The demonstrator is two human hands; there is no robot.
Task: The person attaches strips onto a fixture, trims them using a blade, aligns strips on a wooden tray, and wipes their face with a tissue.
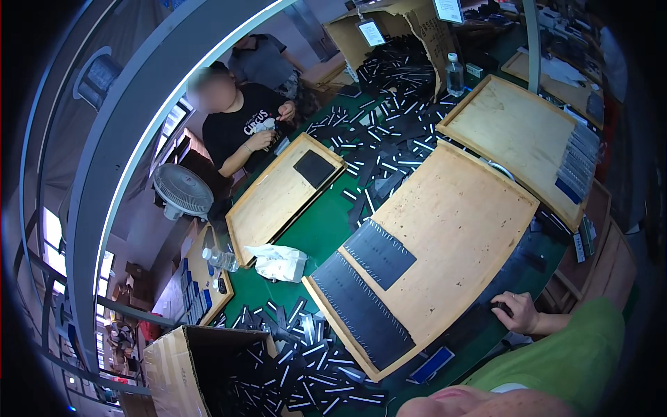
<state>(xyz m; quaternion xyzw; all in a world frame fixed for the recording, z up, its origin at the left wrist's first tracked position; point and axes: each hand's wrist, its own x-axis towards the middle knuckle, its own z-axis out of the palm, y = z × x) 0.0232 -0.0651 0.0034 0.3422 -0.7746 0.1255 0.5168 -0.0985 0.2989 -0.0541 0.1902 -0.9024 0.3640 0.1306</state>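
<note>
My right hand (517,313) rests near the right table edge, its fingers curled over a small dark thing I cannot make out. The green-sleeved arm reaches in from the lower right. No left hand of mine shows. To the hand's left lies a large wood-rimmed board (458,215). Along that board's left side are rows of flat black pieces, a long row (361,309) and a shorter row (381,254). Beside the board's near corner lies a blue flat piece with a pale edge (432,365).
Black strips with white bars (306,368) spill from a cardboard box (174,375); another pile (396,66) fills a far box. A second board (267,198) lies before a co-worker (243,121). A white soft pack (279,264), a bottle (221,259) and a third board (507,118) stand around.
</note>
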